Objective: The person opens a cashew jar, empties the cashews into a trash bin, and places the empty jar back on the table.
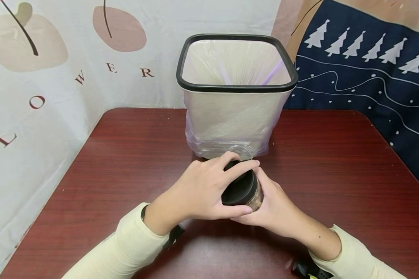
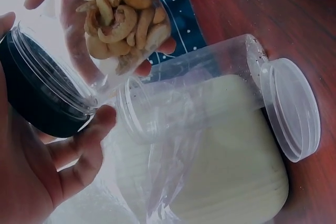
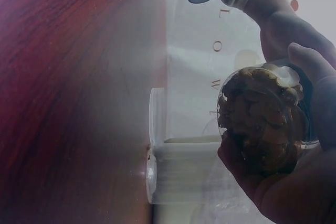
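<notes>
A clear jar of cashews (image 1: 256,199) with a black lid (image 1: 239,188) is held tilted above the table, just in front of the bin. My left hand (image 1: 249,186) grips the black lid, thumb below and fingers curled over its top. My right hand (image 1: 267,203) cups the jar's body from underneath. The left wrist view shows the cashews (image 2: 118,24) through the clear wall and the lid (image 2: 37,98) in my left hand (image 2: 68,156). In the right wrist view the jar (image 3: 260,124) rests in my right palm (image 3: 294,187).
A cream bin (image 1: 235,112) with a black rim and clear liner stands at the back middle of the dark red table (image 1: 335,162). An empty, open clear jar (image 2: 210,82) stands against the bin's foot, its clear lid (image 2: 291,108) flat beside it. Printed cloths hang behind.
</notes>
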`<state>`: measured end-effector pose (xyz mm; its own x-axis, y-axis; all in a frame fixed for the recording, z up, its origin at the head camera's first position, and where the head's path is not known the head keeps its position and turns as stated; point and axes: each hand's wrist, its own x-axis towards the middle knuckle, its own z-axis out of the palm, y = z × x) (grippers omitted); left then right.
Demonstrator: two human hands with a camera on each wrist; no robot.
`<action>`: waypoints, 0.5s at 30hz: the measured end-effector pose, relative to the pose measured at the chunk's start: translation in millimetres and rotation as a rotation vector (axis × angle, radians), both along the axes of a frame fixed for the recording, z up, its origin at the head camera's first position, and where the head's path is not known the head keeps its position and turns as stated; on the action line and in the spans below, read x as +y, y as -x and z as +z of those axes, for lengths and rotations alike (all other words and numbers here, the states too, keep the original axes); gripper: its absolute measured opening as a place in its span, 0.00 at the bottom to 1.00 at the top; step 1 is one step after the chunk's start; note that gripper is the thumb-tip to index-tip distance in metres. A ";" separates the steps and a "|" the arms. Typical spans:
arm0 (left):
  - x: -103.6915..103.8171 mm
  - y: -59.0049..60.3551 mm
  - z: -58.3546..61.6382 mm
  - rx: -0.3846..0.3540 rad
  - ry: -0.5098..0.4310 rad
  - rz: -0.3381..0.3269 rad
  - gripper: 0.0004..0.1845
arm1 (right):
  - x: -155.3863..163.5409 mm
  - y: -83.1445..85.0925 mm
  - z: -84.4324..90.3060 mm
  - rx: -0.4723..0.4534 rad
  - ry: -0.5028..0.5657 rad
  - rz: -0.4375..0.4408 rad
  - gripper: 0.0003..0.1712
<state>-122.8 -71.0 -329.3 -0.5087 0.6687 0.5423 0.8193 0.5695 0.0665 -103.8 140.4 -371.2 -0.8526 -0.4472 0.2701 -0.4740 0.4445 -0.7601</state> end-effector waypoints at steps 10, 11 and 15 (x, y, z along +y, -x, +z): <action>-4.0 1.2 4.2 0.033 0.021 -0.068 0.44 | 1.9 -1.3 1.2 -0.013 -0.002 0.017 0.51; -4.3 1.3 4.3 0.037 0.024 -0.074 0.44 | 1.9 -1.4 1.3 -0.018 0.000 0.019 0.51; -5.0 2.1 4.6 0.044 0.035 -0.100 0.42 | 1.9 -1.8 1.4 -0.033 0.007 0.026 0.52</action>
